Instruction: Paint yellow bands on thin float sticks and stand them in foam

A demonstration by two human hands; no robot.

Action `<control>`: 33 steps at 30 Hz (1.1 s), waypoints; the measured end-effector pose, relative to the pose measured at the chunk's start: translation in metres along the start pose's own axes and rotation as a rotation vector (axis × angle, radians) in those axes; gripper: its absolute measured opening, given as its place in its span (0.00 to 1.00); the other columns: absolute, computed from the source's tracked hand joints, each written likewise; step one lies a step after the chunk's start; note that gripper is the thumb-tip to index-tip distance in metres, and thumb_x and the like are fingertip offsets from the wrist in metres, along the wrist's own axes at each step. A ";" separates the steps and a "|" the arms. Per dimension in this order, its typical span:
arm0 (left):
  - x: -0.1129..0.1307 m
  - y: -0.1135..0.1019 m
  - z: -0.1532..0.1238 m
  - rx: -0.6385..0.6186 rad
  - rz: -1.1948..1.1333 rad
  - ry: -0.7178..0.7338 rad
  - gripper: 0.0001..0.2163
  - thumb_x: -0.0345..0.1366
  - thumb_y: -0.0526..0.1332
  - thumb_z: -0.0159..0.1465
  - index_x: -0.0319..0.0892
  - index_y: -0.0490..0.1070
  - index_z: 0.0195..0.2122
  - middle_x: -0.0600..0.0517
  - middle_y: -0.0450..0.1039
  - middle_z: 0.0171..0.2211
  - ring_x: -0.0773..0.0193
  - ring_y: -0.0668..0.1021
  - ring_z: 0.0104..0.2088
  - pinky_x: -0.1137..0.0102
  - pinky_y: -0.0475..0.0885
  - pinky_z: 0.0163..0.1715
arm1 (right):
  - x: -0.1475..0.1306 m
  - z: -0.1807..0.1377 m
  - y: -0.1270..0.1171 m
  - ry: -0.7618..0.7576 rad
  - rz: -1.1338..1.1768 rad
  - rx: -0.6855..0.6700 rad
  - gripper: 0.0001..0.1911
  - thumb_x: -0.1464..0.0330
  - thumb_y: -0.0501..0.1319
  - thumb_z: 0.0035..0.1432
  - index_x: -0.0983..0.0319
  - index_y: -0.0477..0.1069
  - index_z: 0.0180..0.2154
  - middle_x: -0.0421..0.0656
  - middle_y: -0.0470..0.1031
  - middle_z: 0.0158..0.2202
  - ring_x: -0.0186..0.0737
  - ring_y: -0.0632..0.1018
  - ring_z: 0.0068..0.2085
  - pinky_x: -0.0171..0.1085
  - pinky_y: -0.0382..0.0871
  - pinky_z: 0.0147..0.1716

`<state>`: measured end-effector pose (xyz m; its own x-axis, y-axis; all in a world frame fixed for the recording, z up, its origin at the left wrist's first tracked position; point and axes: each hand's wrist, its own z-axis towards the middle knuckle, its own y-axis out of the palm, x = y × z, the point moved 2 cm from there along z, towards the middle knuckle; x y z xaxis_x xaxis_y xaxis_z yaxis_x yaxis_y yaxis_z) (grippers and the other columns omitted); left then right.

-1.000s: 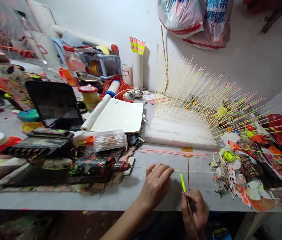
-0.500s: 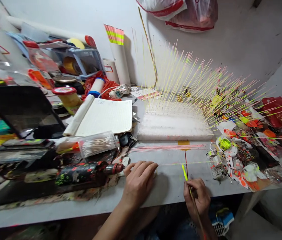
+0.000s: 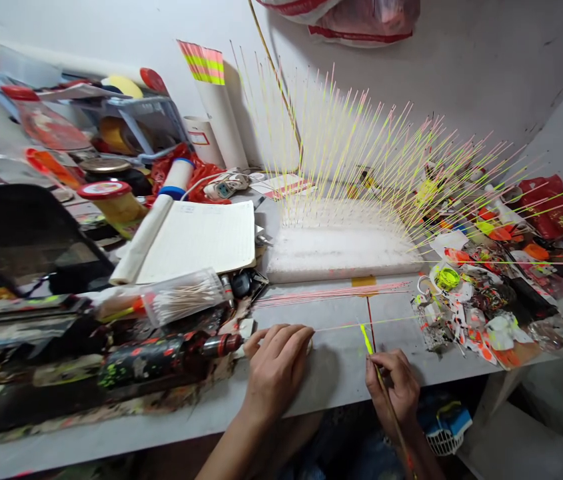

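Observation:
Near the table's front edge, my left hand (image 3: 280, 360) is closed on the left end of a thin stick (image 3: 341, 327) that stretches to the right, level over the table. My right hand (image 3: 395, 383) pinches a slim paintbrush (image 3: 385, 392) whose bristle end is coated in bright yellow-green paint. That tip points away from me and lies at or just by the stick; whether they touch I cannot tell. Behind, several thin pink sticks (image 3: 331, 294) lie flat. A white foam block (image 3: 344, 253) holds many upright pink and yellow sticks.
On the left are a paint-spattered dark bottle (image 3: 156, 360), a tub of cotton swabs (image 3: 186, 298), an open notebook (image 3: 196, 237) and a dark screen-like panel (image 3: 26, 240). Paint-stained scraps (image 3: 481, 313) pile up at the right. Plastic bags (image 3: 361, 20) hang above.
The view has shifted slightly, so the background sits further left. Both hands keep nearly the same pose, still with the stick and the paintbrush.

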<state>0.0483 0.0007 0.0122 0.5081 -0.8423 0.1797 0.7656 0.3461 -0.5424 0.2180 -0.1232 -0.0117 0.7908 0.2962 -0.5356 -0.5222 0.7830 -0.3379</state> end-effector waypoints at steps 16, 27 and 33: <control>0.000 -0.002 0.001 -0.003 -0.013 -0.005 0.05 0.28 0.57 0.68 0.43 0.71 0.40 0.54 0.79 0.32 0.66 0.78 0.34 0.65 0.63 0.42 | -0.005 -0.007 -0.001 0.035 0.104 -0.003 0.09 0.77 0.60 0.63 0.59 0.71 0.42 0.40 0.76 0.31 0.34 0.75 0.30 0.32 0.71 0.29; 0.003 -0.002 -0.001 -0.006 -0.032 -0.079 0.07 0.28 0.55 0.68 0.44 0.71 0.38 0.54 0.78 0.33 0.66 0.77 0.35 0.65 0.61 0.43 | -0.029 -0.001 0.032 -0.013 0.105 -0.077 0.06 0.74 0.58 0.65 0.58 0.72 0.41 0.40 0.77 0.31 0.35 0.75 0.29 0.35 0.73 0.29; 0.004 -0.001 -0.003 -0.005 -0.060 -0.083 0.08 0.27 0.53 0.69 0.43 0.71 0.39 0.54 0.78 0.33 0.67 0.77 0.34 0.66 0.61 0.44 | -0.026 -0.001 0.036 -0.013 0.095 -0.123 0.07 0.74 0.58 0.66 0.59 0.72 0.42 0.40 0.76 0.31 0.35 0.74 0.30 0.34 0.72 0.30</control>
<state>0.0487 -0.0045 0.0108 0.4926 -0.8243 0.2789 0.7935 0.2939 -0.5329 0.1781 -0.1034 -0.0105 0.7396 0.3734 -0.5599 -0.6294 0.6784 -0.3789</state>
